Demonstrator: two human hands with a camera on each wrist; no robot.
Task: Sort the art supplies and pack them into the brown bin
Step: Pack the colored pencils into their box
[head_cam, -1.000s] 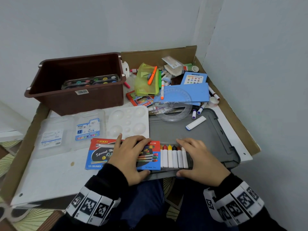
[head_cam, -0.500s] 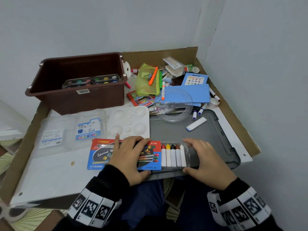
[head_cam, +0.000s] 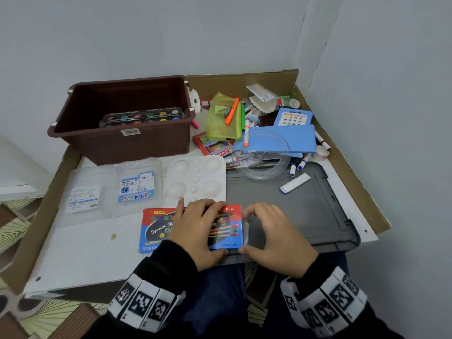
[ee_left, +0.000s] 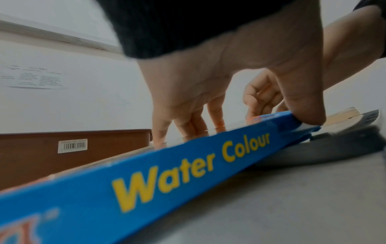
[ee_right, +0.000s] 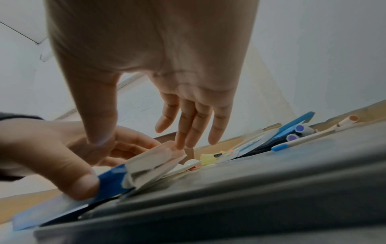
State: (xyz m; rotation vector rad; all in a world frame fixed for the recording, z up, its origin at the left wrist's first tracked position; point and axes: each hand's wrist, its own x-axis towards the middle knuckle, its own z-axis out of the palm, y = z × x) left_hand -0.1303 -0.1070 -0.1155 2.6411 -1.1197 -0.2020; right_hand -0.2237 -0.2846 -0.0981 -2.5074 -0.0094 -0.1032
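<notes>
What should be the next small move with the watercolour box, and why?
Probably the right hand should push the clear tray fully into the watercolour box, which the left hand grips. The tray's end seems to stick out at the box's open end, so it is not ready for the brown bin.

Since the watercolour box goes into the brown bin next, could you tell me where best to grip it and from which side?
Probably by its long edges, from above. The watercolour box is flat and thin, its right end propped on the grey lid. The left hand already spans it, thumb on the near edge; the right hand is at the open flap end.
</notes>
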